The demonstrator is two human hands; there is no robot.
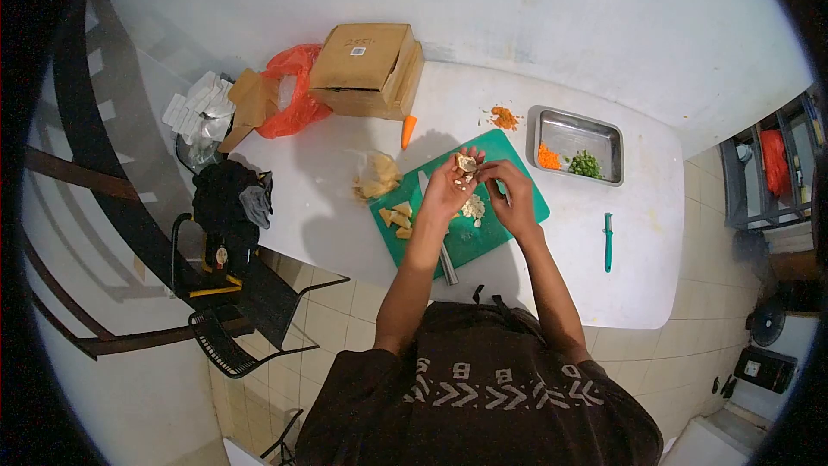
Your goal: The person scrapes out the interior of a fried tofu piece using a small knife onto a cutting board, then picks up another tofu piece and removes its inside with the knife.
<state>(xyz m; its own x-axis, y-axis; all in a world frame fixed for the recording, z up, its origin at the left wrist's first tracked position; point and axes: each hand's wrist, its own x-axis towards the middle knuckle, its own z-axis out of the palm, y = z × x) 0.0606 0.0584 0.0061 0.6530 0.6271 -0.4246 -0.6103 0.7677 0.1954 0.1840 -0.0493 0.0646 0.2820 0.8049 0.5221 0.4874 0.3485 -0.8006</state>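
My left hand is turned palm up over the green cutting board and holds a pale brown, roundish piece of food, its kind unclear. Beside it, my right hand has its fingertips pinched together; what they grip is too small to make out. Chopped whitish bits lie on the board below the hands. Yellow chunks are at the board's left. A knife lies across the board, its handle past the near edge and partly hidden by my left forearm.
A steel tray at the right holds diced carrot and chopped greens. A green-handled peeler, carrot piece, orange shavings and plastic bag of yellow pieces surround the board. Cardboard boxes and a red bag stand behind.
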